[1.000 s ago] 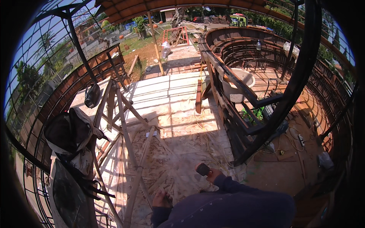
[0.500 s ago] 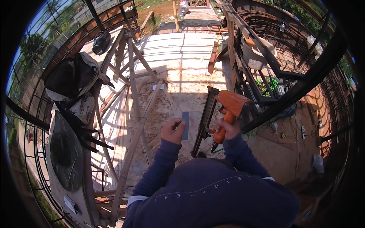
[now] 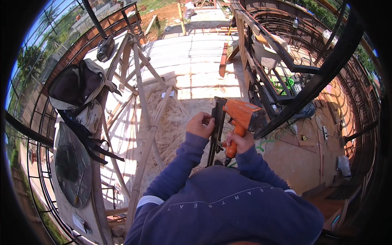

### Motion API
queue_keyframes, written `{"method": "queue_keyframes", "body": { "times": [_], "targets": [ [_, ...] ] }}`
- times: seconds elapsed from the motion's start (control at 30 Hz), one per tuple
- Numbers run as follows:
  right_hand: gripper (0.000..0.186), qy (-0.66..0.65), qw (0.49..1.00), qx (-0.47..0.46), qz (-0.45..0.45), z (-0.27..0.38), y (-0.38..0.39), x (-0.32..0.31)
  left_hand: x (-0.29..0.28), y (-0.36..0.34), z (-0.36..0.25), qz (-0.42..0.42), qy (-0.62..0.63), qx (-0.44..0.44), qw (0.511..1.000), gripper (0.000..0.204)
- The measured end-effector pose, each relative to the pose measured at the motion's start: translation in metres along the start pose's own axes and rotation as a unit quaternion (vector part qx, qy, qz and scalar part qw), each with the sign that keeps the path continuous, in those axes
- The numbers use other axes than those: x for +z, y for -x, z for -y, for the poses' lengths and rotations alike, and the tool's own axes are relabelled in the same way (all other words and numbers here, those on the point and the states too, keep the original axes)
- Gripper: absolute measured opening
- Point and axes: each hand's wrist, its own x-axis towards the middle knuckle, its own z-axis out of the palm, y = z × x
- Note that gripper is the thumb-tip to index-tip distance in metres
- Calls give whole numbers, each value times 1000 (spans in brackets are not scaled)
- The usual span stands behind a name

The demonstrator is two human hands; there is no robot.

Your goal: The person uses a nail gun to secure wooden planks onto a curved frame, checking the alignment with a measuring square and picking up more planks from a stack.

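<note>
My right hand (image 3: 241, 142) is wrapped round the handle of an orange nail gun (image 3: 241, 112), which I hold upright in front of my chest. The gun's long black magazine (image 3: 219, 115) runs down on its left side. My left hand (image 3: 200, 125) is closed in a pinch against the magazine, about midway along it. The flat blue-grey nail strip it carried is now hidden between those fingers and the magazine. An air hose fitting shows below the gun's handle.
Bamboo and timber trestle legs (image 3: 153, 134) stand left of me. A plank there bears a bag (image 3: 77, 83), an oval dark basin (image 3: 71, 163) and a black cylindrical object (image 3: 105, 49). Black metal framing (image 3: 306, 90) slants close on the right. Cables and a green hose (image 3: 267, 143) lie on the floor.
My left hand has moved right and up to the magazine, taking the nail strip out of sight. The nail gun has shifted slightly left in view.
</note>
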Motion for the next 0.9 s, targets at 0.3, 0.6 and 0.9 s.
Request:
{"method": "queue_keyframes", "body": {
  "times": [0.3, 0.6, 0.9],
  "targets": [
    [46, 14, 1000, -5, 10, -1, 2, 0, 8, 2, 9, 5, -11, 16, 1000, 17],
    [38, -164, 984, 56, 34, -8, -17, -24, 45, -17, 41, 94, 266, -132, 950, 24],
    [39, -306, 950, 56, -10, -16, -24, -40, 57, -37, 67, 282, 165, -123, 937, 34]
  ]
}}
